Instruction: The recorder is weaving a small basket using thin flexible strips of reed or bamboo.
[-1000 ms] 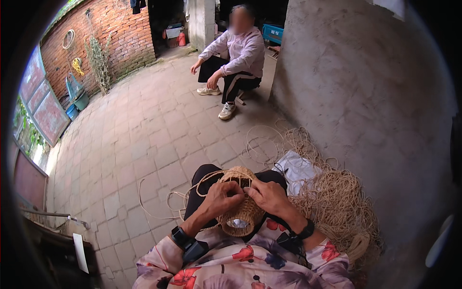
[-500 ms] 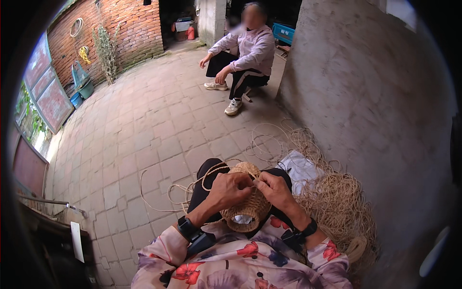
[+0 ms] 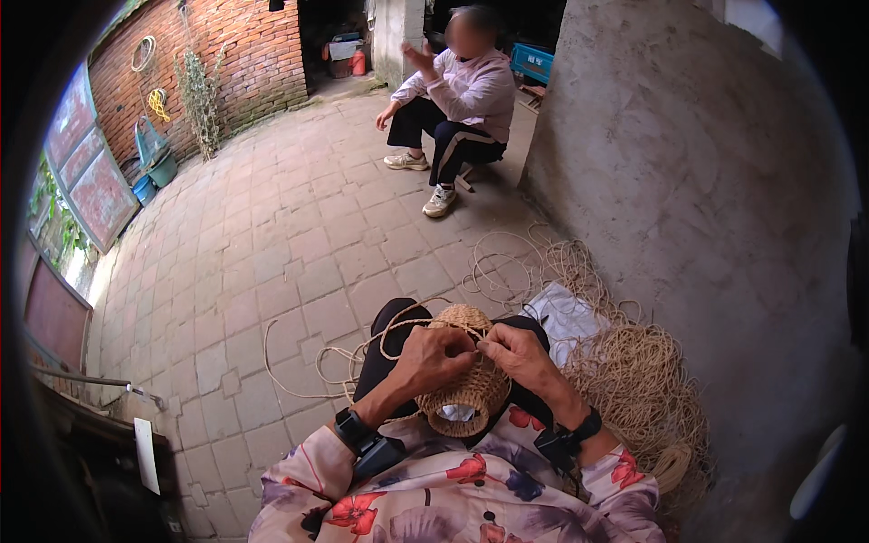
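- Left hand [image 3: 433,356] was curled, fingers closed over the side of a small woven basket [image 3: 466,385] and pinching a strand of straw cord [image 3: 398,328] near its top.
- Right hand [image 3: 518,355] was also curled, fingertips closed on the same cord at the basket's upper edge; the two hands nearly touched over the weave.
- Basket sat on the person's lap, between the knees, rounded closed end pointing away, open mouth facing the body; something pale showed inside the mouth.
- Cord ran from the basket in loose loops over the left knee and down onto the paved floor [image 3: 272,244].
- Both wrists carried dark bands; sleeves were a floral fabric, pink and red on pale ground.
- Right of the lap: a big tangled heap of loose straw cord [image 3: 634,389] against a rough grey concrete wall [image 3: 706,181], very close, little room on that side. A white sheet or bag [image 3: 566,317] lay between knee and heap.
- More thin cord coils [image 3: 507,267] lay on the floor ahead of the heap.
- Left and ahead: open brick-paved yard, plenty of room.
- A second person [image 3: 457,100] sat well apart across the yard, one hand raised, in light top, dark trousers.
- Red brick wall [image 3: 244,63] at the far side, a plant against it.
- Basket texture: tight, ribbed, tan weave.
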`<state>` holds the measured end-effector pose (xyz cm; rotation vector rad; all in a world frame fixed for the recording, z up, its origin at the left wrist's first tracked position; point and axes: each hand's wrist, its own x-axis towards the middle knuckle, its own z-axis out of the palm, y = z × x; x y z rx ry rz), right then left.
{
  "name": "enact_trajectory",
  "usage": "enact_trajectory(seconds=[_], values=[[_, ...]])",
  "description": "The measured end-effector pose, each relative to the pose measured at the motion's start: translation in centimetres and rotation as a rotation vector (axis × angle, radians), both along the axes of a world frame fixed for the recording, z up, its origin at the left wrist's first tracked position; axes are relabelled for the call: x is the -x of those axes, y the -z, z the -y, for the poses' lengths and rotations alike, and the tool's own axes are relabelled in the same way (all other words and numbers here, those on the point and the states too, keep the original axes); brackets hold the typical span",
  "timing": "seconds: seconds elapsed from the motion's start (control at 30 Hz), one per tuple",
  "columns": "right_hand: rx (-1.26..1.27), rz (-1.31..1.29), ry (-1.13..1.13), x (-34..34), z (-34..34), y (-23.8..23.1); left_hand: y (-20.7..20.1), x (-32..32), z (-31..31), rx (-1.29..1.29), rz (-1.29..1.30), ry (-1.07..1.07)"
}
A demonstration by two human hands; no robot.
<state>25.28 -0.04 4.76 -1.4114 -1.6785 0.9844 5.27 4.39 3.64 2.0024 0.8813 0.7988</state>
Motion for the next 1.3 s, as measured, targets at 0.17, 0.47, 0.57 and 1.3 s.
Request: enact_trajectory(seconds=[0.17,0.47,0.57,1.3], values=[[0.056,-0.033,-0.001,0.0,0.1,-0.1,-0.1,-0.1,0.1,0.008,0.01,0.0],[0.041,-0.056,-0.021,0.2,0.2,-0.3,-0.1,-0.3,0.2,0.018,-0.018,-0.031],[0.04,-0.045,-0.024,0.2,0.1,-0.3,0.0,-0.4,0.3,0.023,0.003,-0.044],[0.227,-0.667,0.047,-0.6,2.9,0.4,0.6,0.4,-1.7,0.263,0.075,0.102]])
